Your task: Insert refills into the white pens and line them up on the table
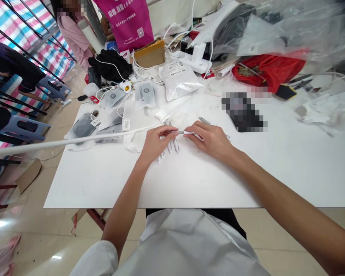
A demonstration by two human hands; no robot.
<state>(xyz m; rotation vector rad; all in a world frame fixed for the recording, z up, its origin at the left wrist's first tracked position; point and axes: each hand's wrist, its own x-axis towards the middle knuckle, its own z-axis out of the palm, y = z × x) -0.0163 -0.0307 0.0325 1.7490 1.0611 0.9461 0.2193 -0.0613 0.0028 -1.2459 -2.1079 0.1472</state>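
Both my hands meet over the middle of the white table (189, 176). My left hand (155, 142) is closed in a pinch on one end of a thin silver pen (186, 132). My right hand (211, 140) pinches the pen's other end, fingers curled. Under my left hand lie several white pens (172, 147) side by side on the table. Another silver pen (204, 120) rests just beyond my right hand.
Grey packets in clear bags (145, 95), white cables and a white pouch (178, 78) crowd the table's far left. A long white rod (60, 142) sticks out over the left edge. A red bag (270, 69) and plastic sheeting lie far right. A person in pink (74, 36) stands beyond.
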